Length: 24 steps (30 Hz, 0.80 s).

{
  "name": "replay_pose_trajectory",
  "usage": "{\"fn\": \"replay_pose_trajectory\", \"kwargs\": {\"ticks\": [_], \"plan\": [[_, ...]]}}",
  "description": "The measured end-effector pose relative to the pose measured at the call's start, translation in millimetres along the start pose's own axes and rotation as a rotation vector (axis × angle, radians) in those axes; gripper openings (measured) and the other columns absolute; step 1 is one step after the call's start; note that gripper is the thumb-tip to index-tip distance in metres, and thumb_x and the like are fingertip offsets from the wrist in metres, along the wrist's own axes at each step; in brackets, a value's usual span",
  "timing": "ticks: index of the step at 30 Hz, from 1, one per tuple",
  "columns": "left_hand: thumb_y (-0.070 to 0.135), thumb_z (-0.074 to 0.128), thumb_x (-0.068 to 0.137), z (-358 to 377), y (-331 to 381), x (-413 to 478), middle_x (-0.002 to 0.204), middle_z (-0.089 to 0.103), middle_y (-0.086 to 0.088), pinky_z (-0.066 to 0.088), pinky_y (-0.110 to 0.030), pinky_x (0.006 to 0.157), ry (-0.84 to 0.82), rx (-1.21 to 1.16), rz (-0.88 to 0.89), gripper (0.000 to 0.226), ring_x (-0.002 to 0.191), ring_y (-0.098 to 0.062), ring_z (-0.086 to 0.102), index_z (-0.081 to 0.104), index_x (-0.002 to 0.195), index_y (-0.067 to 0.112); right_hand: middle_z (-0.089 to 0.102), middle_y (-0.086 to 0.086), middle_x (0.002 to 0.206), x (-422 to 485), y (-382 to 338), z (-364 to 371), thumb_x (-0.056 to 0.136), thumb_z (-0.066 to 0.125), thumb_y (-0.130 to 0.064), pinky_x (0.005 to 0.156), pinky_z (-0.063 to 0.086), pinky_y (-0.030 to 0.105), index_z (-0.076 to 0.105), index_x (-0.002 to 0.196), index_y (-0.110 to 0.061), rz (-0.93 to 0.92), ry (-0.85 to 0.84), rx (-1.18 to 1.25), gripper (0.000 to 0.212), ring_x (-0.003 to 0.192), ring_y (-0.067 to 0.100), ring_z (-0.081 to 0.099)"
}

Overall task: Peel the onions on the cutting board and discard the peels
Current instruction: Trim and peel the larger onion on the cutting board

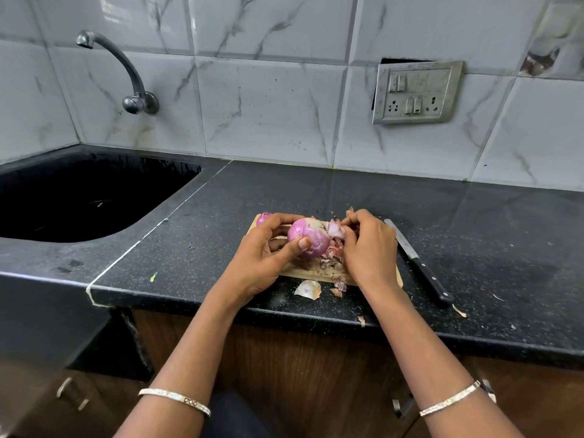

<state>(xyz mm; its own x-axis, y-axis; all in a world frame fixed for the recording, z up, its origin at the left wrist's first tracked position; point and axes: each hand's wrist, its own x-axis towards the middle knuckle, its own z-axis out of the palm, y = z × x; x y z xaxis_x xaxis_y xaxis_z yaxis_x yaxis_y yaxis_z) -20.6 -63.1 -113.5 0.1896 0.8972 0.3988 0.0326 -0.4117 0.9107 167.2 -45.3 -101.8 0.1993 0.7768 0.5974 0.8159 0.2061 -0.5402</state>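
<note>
My left hand (pixel 265 254) grips a purple onion (pixel 311 237) above the wooden cutting board (pixel 303 271), thumb across its front. My right hand (pixel 368 248) pinches a strip of pale purple peel (pixel 335 230) that hangs off the onion's right side. A second purple onion (pixel 263 218) lies at the board's far left corner, mostly hidden behind my left fingers. Loose peels (pixel 330 259) pile on the board under the held onion. More peel pieces (pixel 308 289) lie on the counter just in front of the board.
A black-handled knife (pixel 420 265) lies on the black counter right of the board, handle toward me. A dark sink (pixel 79 197) with a wall tap (pixel 126 74) is at the left. A switch plate (pixel 417 91) hangs on the tiled wall. Small peel scraps (pixel 459 310) lie near the counter's front edge.
</note>
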Motion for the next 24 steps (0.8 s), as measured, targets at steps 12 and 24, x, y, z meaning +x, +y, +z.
{"fn": "replay_pose_trajectory", "kwargs": {"ticks": [12,24], "plan": [[0.037,0.076,0.081,-0.1,-3.8,1.8,0.118,0.069,-0.009,0.062,-0.04,0.088,0.081,0.064,-0.01,0.047,0.101,-0.024,0.074,0.063,0.121,0.014,0.076,-0.015,0.096,-14.8,-17.4,-16.0,0.091,0.074,-0.03,0.089,0.054,0.026,0.08,0.103,-0.021,-0.228,-0.084,0.435,0.016,0.09,-0.001,0.069],[0.042,0.079,0.076,-1.2,-3.4,1.2,0.115,0.071,0.001,0.062,-0.038,0.089,0.076,0.188,0.03,0.054,0.101,-0.016,0.073,0.063,0.121,0.017,0.078,-0.007,0.097,-13.9,-7.7,-7.1,0.087,0.07,-0.031,0.111,0.043,0.048,0.08,0.102,-0.016,-0.297,-0.045,0.422,0.023,0.092,-0.005,0.071]]}}
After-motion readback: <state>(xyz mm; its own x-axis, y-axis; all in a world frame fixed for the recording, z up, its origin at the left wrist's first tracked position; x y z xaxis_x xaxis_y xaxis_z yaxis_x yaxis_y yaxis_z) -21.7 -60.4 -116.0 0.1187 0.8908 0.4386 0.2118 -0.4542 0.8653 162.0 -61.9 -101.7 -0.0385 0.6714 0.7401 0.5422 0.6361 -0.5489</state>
